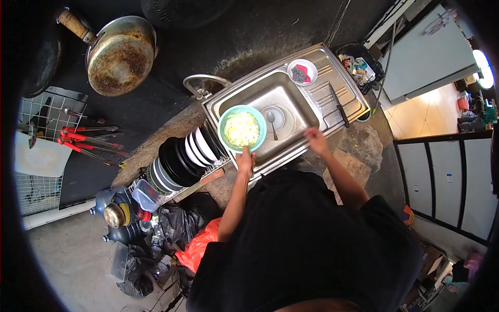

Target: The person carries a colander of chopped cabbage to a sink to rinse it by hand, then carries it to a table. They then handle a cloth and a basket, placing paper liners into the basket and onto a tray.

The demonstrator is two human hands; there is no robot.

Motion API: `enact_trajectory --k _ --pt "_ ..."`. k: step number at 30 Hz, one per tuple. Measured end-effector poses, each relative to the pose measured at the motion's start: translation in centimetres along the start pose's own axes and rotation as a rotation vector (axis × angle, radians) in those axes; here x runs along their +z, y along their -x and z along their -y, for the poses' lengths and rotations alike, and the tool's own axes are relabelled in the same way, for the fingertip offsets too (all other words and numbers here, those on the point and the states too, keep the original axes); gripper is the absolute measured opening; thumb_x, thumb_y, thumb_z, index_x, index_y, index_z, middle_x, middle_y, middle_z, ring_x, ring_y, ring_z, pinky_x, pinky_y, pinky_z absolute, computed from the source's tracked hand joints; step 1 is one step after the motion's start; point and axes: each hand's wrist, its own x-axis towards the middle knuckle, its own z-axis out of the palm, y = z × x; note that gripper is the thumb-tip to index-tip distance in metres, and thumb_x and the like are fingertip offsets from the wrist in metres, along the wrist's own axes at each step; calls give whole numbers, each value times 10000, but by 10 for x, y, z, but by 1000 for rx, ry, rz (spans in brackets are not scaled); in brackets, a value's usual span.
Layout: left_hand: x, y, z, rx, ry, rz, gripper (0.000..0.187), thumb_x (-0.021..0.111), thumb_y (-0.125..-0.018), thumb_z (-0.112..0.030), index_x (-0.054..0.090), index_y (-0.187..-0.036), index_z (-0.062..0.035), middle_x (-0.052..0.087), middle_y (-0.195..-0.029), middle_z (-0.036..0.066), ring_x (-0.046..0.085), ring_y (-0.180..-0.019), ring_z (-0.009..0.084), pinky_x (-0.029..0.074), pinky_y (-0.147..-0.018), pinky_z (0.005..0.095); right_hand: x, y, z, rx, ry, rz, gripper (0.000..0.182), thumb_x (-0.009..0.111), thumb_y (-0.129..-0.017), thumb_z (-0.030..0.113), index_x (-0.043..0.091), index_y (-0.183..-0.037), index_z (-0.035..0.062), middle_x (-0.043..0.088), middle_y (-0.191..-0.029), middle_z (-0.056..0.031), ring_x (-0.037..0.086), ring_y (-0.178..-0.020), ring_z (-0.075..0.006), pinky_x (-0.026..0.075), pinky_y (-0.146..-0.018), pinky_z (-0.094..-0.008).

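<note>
My left hand [246, 160] grips the near rim of a turquoise colander [223, 140], held over the left end of the steel sink [291, 93]. Pale yellow-green chopped pieces [241, 130], perhaps cabbage, fill it. My right hand [315, 139] hovers by the sink's front right edge, its fingers curled and slightly blurred; whether anything is in them I cannot make out. A spoon [272, 122] and a small pale dish [277, 120] lie in the basin. On the drainboard are a white bowl [311, 66] with pink and grey contents and a dark-handled knife [339, 106].
A curved tap [202, 78] rises behind the sink. Left of it stands a rack of black and white plates [182, 156]. Bags [200, 244] and water jugs [125, 234] crowd the floor. A bin [358, 67] sits beyond the drainboard. A rusty pan [122, 57] hangs on the wall.
</note>
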Motion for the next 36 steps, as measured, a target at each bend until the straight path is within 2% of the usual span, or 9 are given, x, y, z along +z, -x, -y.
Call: enact_trajectory --k 5,11,12,17,22,26,33,35,36 --pt "13 -3 5 36 -72 97 290 455 -922 -312 501 -887 -28 454 -565 29 310 -361 107 255 -338 273 56 48 81 258 -225 608 437 466 -965 454 581 -1184 93 633 -934 -20 588 -830 -120 497 -739 -287" --pt "33 -3 9 -31 97 161 297 436 -921 -311 517 -779 -64 430 -554 1 345 -398 96 270 -362 249 80 53 146 402 -587 594 420 453 -959 490 545 -986 82 623 -843 -37 612 -703 -154 503 -703 -315" --pt "37 -3 12 -27 43 190 321 432 -923 -306 521 -748 -52 447 -547 13 371 -395 105 276 -353 254 91 51 140 416 -609 493 425 479 -952 476 506 -854 64 592 -734 -55 582 -570 -174 507 -598 -319" --pt "50 9 26 33 13 345 416 409 -912 -360 519 -644 -63 450 -509 22 407 -403 121 308 -372 273 94 61 146 515 -557 235 390 537 -943 361 528 -758 18 542 -609 -67 537 -494 -163 431 -423 -303" --pt "43 6 45 196 -315 519 301 458 -930 -241 614 -954 16 607 -849 59 578 -769 117 466 -671 259 93 53 116 374 -462 -88 359 546 -936 307 576 -841 -37 591 -692 -84 542 -546 -137 420 -438 -306" --pt "34 0 41 123 -451 684 207 482 -934 -155 623 -1053 -62 652 -906 32 587 -772 101 477 -682 235 68 43 122 293 -435 -246 366 487 -968 297 566 -852 -42 585 -645 -88 572 -530 -162 444 -442 -305" --pt "-2 -19 32 14 -379 417 217 489 -927 -181 632 -1042 -63 667 -897 50 612 -780 113 491 -676 268 31 12 109 59 -213 -480 393 439 -988 319 580 -840 -17 558 -581 -53 555 -507 -124 420 -454 -277" --pt "-6 -28 25 -23 -392 326 220 492 -927 -197 632 -1035 -66 666 -886 53 611 -768 119 491 -669 269 26 -1 75 92 374 -402 494 429 -986 354 588 -733 -39 570 -559 -110 570 -505 -191 436 -485 -348" --pt "-8 -31 21 -60 -403 222 223 495 -928 -214 632 -1029 -70 665 -875 55 610 -755 124 491 -661 271 26 -1 79 177 330 -416 569 429 -979 386 568 -652 -59 570 -563 -173 592 -538 -280 445 -541 -418"
